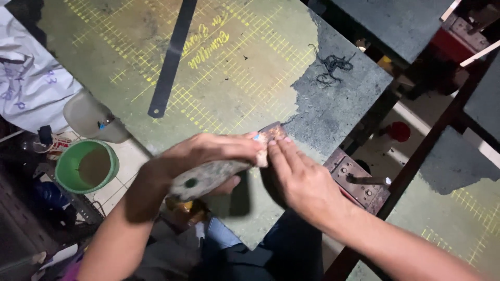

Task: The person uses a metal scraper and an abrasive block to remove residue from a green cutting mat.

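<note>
Seen from the head camera, looking down on a worn green cutting mat printed with a yellow grid (245, 78), laid over a dark grey table (338, 104).

Left hand (208, 153) closed round the grey, mottled handle of a hand tool with a dark spot near its butt (205, 177), thumb below, fingers wrapped over the top. Working end of the tool hidden under the fingers; blade or not, cannot tell.

Right hand (297, 177) flat and narrow, fingers together, fingertips (278, 148) pressing down on a small brownish-copper rectangular piece (273, 132) lying on the mat near its torn edge, just beside the left hand's knuckles. Both blurred.

Risks, as judgement:
- Fingertips touching the spot where the tool meets the piece. A slip of the tool toward the right, and a nick or a scrape to those fingers.
- Small piece, held only by fingertip pressure. Too much push from the tool, and a skid off the torn mat edge onto the rough grey surface.
- Work close to the table's near corner, with a reddish metal bracket with bolts (359, 182) just beyond the right wrist. A hard overshoot, and a knock against it.

Elsewhere, well apart: a long dark metal ruler with a hole at its end (172, 57), a tangle of black thread (330, 67), a green plastic bucket on the floor (86, 166).
</note>
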